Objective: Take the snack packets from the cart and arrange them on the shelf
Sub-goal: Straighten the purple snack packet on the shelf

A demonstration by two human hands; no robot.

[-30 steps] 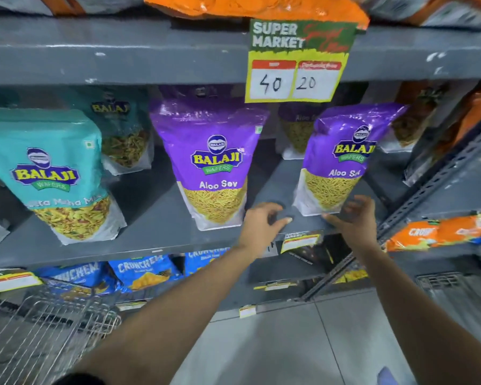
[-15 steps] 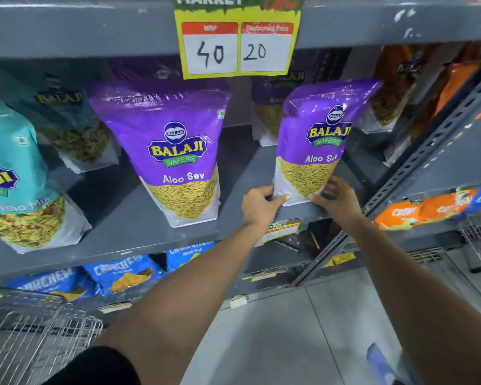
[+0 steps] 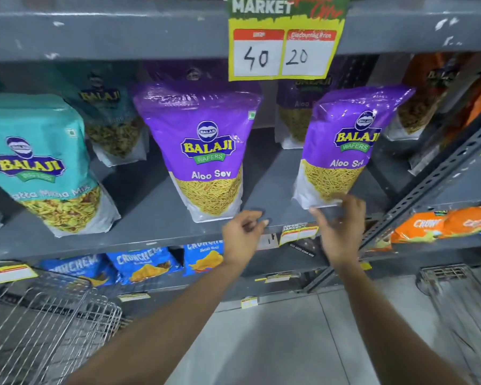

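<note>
Purple glossy Aloo Sev stand-up pouch (image 3: 345,145), right of centre on grey metal shelf (image 3: 150,218): light, crinkly, slippery, crush-prone; hold by lower side seams; right hand (image 3: 338,220) grip loosely open at its base, left hand (image 3: 242,232) grip curled, empty.

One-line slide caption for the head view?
Both hands, left hand and right hand, at the base of an upright purple Aloo Sev packet on the grey shelf.

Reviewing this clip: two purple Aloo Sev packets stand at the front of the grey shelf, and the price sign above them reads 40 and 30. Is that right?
Not quite. The head view shows the price sign reading 40 and 20, not 30. The rest holds: two purple Aloo Sev packets stand at the front of the grey shelf.
</note>
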